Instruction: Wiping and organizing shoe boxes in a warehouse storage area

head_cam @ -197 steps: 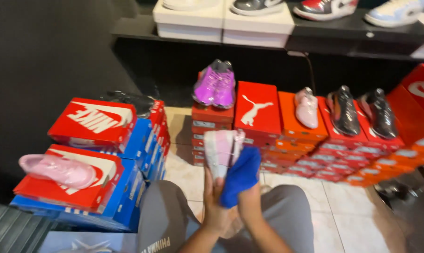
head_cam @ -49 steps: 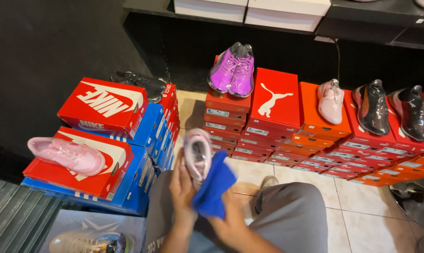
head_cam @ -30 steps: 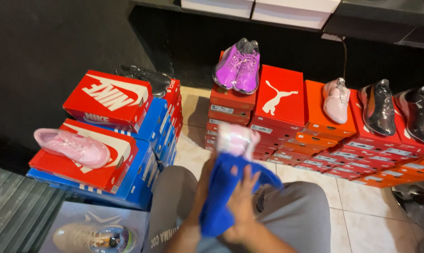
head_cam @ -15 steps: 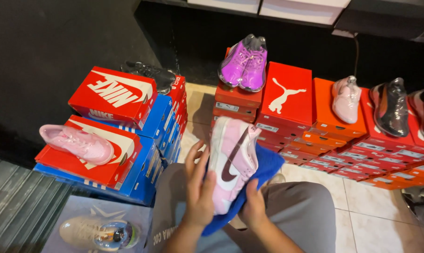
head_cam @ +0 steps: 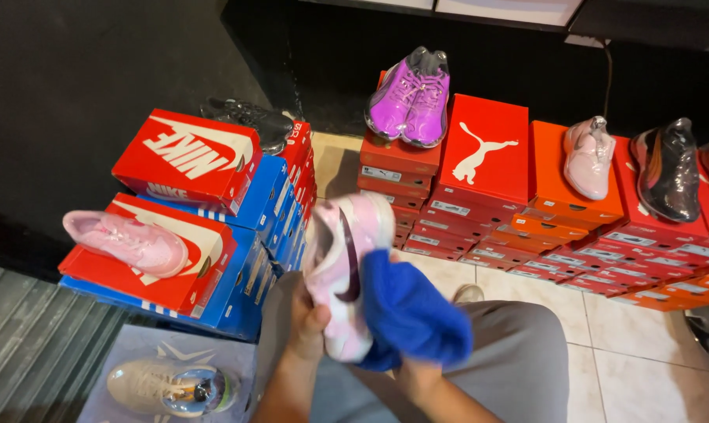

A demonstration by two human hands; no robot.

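Pink sneaker (head_cam: pixel 346 274) is gripped upright, toe up, by the left hand (head_cam: pixel 307 325), while a blue cloth (head_cam: pixel 413 313) is pressed against its right side by the covered right hand.

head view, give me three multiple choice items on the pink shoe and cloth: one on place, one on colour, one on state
1. Where is the purple pair of shoes?
A. on a red box
B. on the floor
C. in a lap
2. What colour is the cloth?
A. yellow
B. blue
C. white
3. How is the pink shoe held?
A. lying in a closed box
B. hanging from a shelf
C. gripped by the left hand

Answers: 1 A, it sits on top of the box stack; 2 B, it is bright blue; 3 C, fingers wrap its side.
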